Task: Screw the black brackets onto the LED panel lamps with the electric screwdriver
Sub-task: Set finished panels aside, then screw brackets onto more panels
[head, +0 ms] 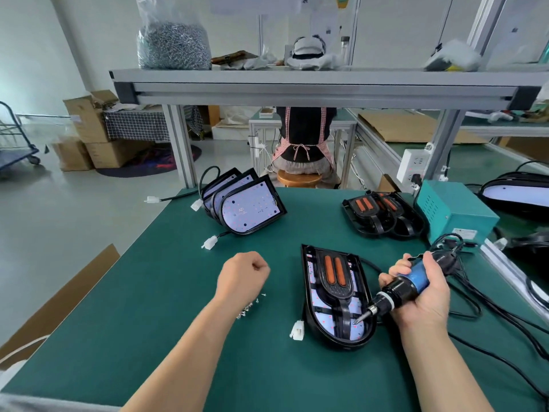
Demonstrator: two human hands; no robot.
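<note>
Your left hand [242,276] is closed into a fist, knuckles up, with nothing showing in it; it hangs over the green table [166,292]. A small scatter of screws [248,309] lies on the table under that wrist.

Your right hand [421,295] is wrapped round the blue-and-black screwdriver [404,288], fingers curled over the barrel, with the tool tilted down and toward your left. Its cord [475,298] trails off to the outside of your right hand.

The lamp [319,318] lies flat between your hands, closer to the right one, its rounded end toward you. The black bracket [335,281], with two orange strips, sits on it lengthwise. The screwdriver tip is down at the lamp's rounded end, just beside the bracket's stem; whether it touches the surface is hard to tell. A white plug [298,330] lies against the lamp's edge on your left-hand side.

Beyond your left hand, a leaning stack of bare lamps [251,208] shows its white faces. Beyond your right hand sit lamps with brackets fitted [383,214], just beside a teal box [454,212].
</note>
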